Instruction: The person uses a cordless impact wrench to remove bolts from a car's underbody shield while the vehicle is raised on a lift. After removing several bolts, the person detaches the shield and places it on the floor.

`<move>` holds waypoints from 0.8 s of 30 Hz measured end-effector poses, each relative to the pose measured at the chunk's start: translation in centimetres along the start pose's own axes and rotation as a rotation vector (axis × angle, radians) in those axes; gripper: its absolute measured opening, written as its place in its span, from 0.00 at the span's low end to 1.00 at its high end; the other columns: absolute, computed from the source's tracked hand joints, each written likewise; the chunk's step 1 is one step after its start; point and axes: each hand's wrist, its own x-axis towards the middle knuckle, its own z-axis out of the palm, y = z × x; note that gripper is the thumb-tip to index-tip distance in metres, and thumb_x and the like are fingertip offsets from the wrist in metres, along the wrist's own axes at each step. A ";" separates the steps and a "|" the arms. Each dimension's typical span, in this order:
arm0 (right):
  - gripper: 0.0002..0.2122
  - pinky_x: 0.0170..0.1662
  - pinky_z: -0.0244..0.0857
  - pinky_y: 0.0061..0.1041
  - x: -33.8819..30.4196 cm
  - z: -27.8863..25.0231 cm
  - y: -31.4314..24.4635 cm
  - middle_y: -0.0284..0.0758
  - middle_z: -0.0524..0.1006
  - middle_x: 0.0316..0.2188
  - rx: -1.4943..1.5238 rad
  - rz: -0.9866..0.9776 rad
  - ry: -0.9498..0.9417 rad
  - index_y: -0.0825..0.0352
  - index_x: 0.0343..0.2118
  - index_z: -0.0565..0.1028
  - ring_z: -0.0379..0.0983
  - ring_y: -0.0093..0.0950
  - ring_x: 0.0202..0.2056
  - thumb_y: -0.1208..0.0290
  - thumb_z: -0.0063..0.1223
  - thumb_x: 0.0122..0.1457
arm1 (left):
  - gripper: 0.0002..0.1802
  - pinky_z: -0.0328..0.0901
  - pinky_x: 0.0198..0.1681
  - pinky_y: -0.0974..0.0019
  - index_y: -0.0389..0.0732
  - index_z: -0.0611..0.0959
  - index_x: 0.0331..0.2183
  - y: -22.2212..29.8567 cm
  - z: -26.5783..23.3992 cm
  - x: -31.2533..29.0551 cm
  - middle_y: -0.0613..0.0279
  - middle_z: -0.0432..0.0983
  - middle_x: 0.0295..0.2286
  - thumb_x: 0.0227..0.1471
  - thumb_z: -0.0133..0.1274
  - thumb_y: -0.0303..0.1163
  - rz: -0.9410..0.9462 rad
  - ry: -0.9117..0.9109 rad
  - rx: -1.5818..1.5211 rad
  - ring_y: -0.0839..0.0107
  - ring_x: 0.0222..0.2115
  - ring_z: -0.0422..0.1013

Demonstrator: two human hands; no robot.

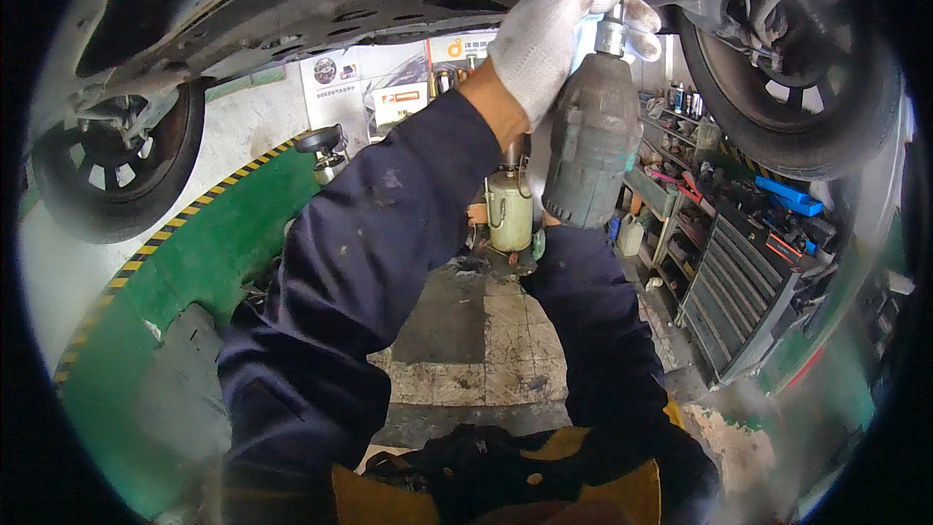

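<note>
My left hand [544, 44], in a white knit glove, is raised under the car, its fingers closed around the socket end [610, 36] of an impact wrench. The grey-green body of the impact wrench [591, 141] hangs below the glove, nose up. A thin tip shows above the socket, close to the dark underbody [389, 0]; whether it touches cannot be seen. My right forearm [593, 311], in a dark blue sleeve, runs up behind the tool. Only a sliver of skin shows there; the right hand, at the wrench's hidden handle side, has its fingers out of sight.
Car wheels hang at the left [121, 160] and right [797, 87]. Past my arms stands a pale green tank [509, 209]. At right are cluttered shelves [671, 156] and a grey drawer cabinet [734, 292] with tools and a blue tray [789, 196] on top.
</note>
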 end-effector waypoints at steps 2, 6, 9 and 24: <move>0.27 0.64 0.59 0.43 -1.9 -0.5 -0.4 0.43 0.71 0.60 0.288 0.334 -0.143 0.59 0.64 0.68 0.66 0.43 0.61 0.58 0.56 0.63 | 0.19 0.70 0.45 0.66 0.30 0.84 0.40 -1.0 -0.1 -0.5 0.53 0.83 0.34 0.64 0.44 0.35 0.045 0.109 0.157 0.64 0.35 0.79; 0.31 0.65 0.58 0.39 -4.8 -2.5 0.8 0.43 0.70 0.60 -0.560 -0.135 -0.388 0.64 0.64 0.66 0.65 0.41 0.62 0.65 0.62 0.59 | 0.18 0.72 0.44 0.62 0.34 0.83 0.42 -2.2 -1.6 -2.2 0.58 0.82 0.34 0.61 0.45 0.36 -0.151 0.137 -0.259 0.64 0.35 0.78; 0.26 0.57 0.64 0.35 -6.6 -3.5 1.0 0.40 0.74 0.55 -0.177 0.103 -0.446 0.67 0.59 0.71 0.71 0.37 0.54 0.74 0.64 0.57 | 0.17 0.72 0.45 0.58 0.37 0.81 0.46 -2.0 -4.2 -4.1 0.58 0.81 0.37 0.60 0.47 0.35 -0.120 0.249 -0.299 0.63 0.38 0.78; 0.22 0.56 0.65 0.40 -7.0 4.3 -17.5 0.44 0.75 0.54 0.470 0.195 -0.487 0.68 0.58 0.72 0.72 0.41 0.54 0.61 0.57 0.65 | 0.11 0.73 0.43 0.62 0.35 0.79 0.35 10.4 -22.5 -20.1 0.50 0.80 0.37 0.47 0.51 0.26 -0.064 0.475 -0.217 0.60 0.32 0.77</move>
